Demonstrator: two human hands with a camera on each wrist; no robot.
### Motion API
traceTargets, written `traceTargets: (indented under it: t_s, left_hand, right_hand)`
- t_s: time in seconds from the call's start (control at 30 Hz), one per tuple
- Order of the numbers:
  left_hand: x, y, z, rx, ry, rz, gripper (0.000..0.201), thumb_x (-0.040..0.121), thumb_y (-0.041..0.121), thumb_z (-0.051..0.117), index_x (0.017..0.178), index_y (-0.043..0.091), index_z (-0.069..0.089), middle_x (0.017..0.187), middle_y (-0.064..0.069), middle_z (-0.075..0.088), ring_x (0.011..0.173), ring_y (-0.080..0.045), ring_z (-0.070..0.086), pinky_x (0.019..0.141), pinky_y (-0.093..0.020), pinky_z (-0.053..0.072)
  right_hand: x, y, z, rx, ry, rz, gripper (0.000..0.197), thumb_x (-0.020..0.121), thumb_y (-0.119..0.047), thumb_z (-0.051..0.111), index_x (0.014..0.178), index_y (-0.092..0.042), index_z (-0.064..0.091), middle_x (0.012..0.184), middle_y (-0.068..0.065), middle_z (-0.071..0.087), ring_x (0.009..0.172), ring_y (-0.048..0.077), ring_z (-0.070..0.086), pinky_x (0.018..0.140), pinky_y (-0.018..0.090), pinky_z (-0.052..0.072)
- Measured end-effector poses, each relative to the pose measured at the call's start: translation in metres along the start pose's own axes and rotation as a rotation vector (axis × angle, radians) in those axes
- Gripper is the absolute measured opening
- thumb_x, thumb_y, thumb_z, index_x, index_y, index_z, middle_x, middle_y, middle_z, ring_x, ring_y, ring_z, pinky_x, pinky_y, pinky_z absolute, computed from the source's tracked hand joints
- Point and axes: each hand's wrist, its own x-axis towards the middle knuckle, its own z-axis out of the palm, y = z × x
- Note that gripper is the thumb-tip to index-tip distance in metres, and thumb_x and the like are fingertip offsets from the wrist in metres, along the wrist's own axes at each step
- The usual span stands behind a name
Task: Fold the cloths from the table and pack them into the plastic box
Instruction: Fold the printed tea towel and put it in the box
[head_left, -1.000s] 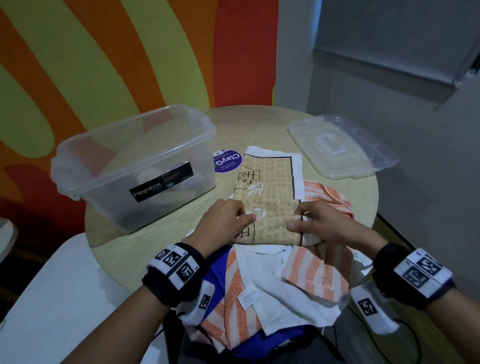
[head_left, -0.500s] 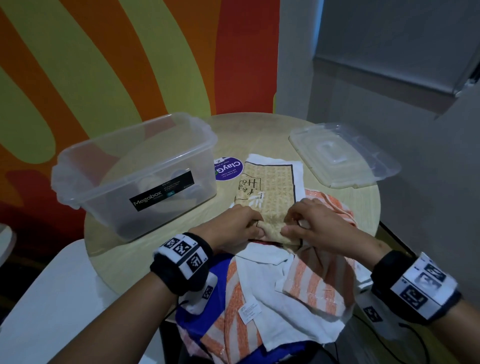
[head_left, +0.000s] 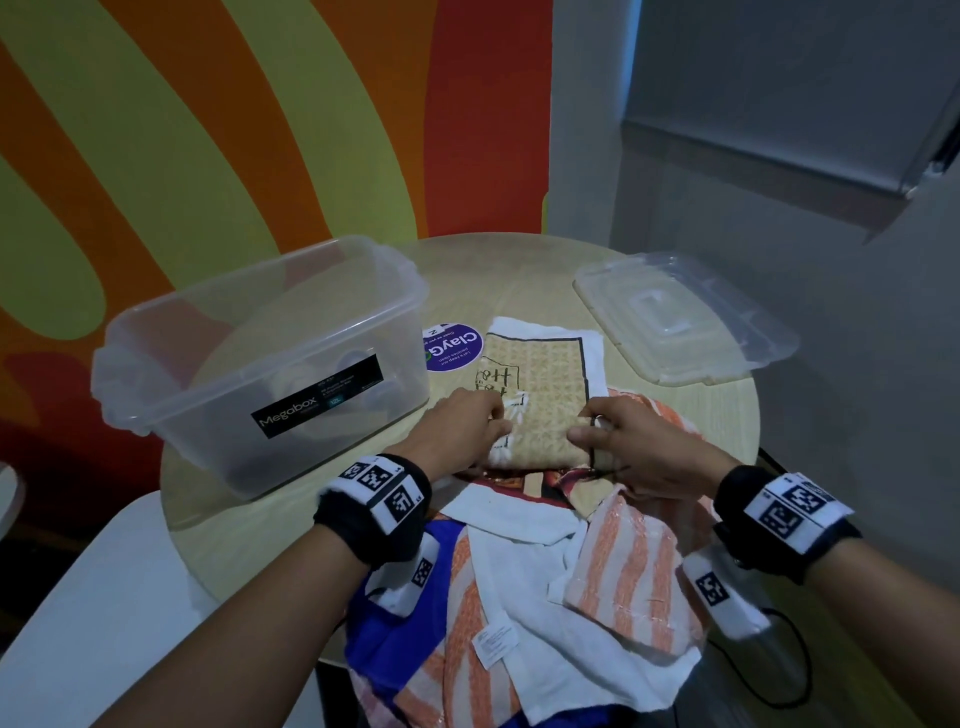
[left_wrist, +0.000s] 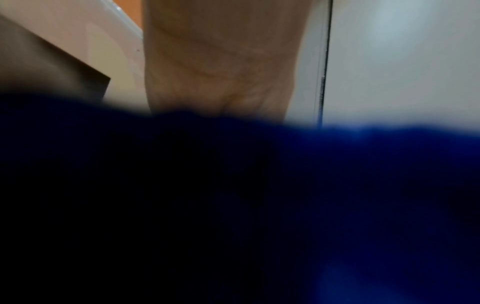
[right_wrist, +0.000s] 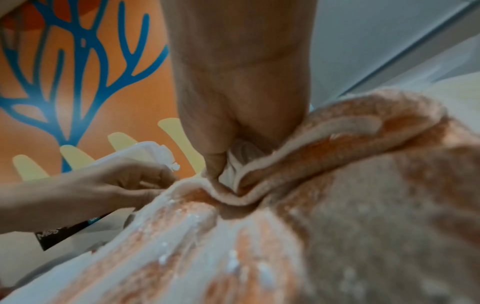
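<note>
A tan patterned cloth with a white border lies on the round table, its near part folded over. My left hand grips the folded edge on its left side, and my right hand pinches the same edge on the right. The clear plastic box stands open at the left. An orange-striped cloth, a white cloth and a blue cloth lie heaped at the near edge. The right wrist view shows the orange cloth bunched under my right hand. Blue cloth fills the left wrist view.
The box's clear lid lies at the table's far right. A purple round sticker sits between box and tan cloth. A white surface is at the near left, below the table's edge. A striped wall stands behind.
Both hands have carried the tan cloth's near edge farther away from me, rolling the fold over. A red-printed part of the cloth now shows beneath the fold.
</note>
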Motion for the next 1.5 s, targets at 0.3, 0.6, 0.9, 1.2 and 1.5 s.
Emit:
traceTargets:
  t_s: [0.3, 0.6, 0.9, 1.2, 1.5]
  left_hand:
    - [0.014, 0.014, -0.001, 0.258, -0.165, 0.222, 0.012, 0.092, 0.025, 0.069, 0.096, 0.015, 0.063, 0.096, -0.003, 0.064, 0.101, -0.03, 0.06, 0.08, -0.044, 0.047]
    - [0.052, 0.004, -0.003, 0.004, -0.343, 0.068, 0.028, 0.106, 0.034, 0.053, 0.089, 0.012, 0.056, 0.083, -0.003, 0.056, 0.081, -0.023, 0.052, 0.07, -0.033, 0.037]
    - [0.074, 0.0, 0.0, 0.227, -0.251, -0.017, 0.028, 0.106, 0.034, 0.055, 0.117, 0.011, 0.066, 0.1, -0.009, 0.061, 0.094, -0.03, 0.061, 0.074, -0.037, 0.045]
    - [0.075, 0.016, -0.008, 0.196, -0.196, 0.149, 0.035, 0.092, 0.042, 0.072, 0.115, 0.017, 0.065, 0.11, -0.002, 0.065, 0.112, -0.024, 0.054, 0.091, -0.051, 0.046]
    - [0.098, 0.005, -0.005, 0.135, -0.277, 0.103, 0.021, 0.105, 0.027, 0.056, 0.088, 0.015, 0.054, 0.088, -0.002, 0.059, 0.088, -0.029, 0.059, 0.082, -0.048, 0.054]
  right_hand:
    - [0.022, 0.0, 0.001, -0.14, 0.067, 0.086, 0.031, 0.092, -0.047, 0.07, 0.1, -0.022, 0.053, 0.084, -0.001, 0.063, 0.076, 0.017, 0.057, 0.065, 0.033, 0.041]
    - [0.03, -0.023, -0.009, -0.636, -0.083, -0.105, 0.022, 0.095, -0.049, 0.064, 0.088, -0.028, 0.057, 0.095, 0.0, 0.059, 0.091, 0.028, 0.054, 0.084, 0.043, 0.044]
    - [0.074, -0.001, -0.032, -0.263, -0.155, -0.003, 0.026, 0.099, -0.037, 0.065, 0.089, -0.013, 0.064, 0.08, -0.003, 0.059, 0.073, 0.014, 0.054, 0.067, 0.029, 0.041]
    - [0.097, 0.003, -0.031, -0.303, -0.109, 0.107, 0.023, 0.105, -0.036, 0.053, 0.095, -0.016, 0.06, 0.084, -0.003, 0.064, 0.077, 0.015, 0.061, 0.065, 0.029, 0.044]
    - [0.091, -0.004, -0.04, -0.641, -0.08, -0.048, 0.061, 0.09, -0.059, 0.066, 0.137, -0.023, 0.052, 0.126, -0.001, 0.061, 0.122, 0.021, 0.05, 0.1, 0.045, 0.035]
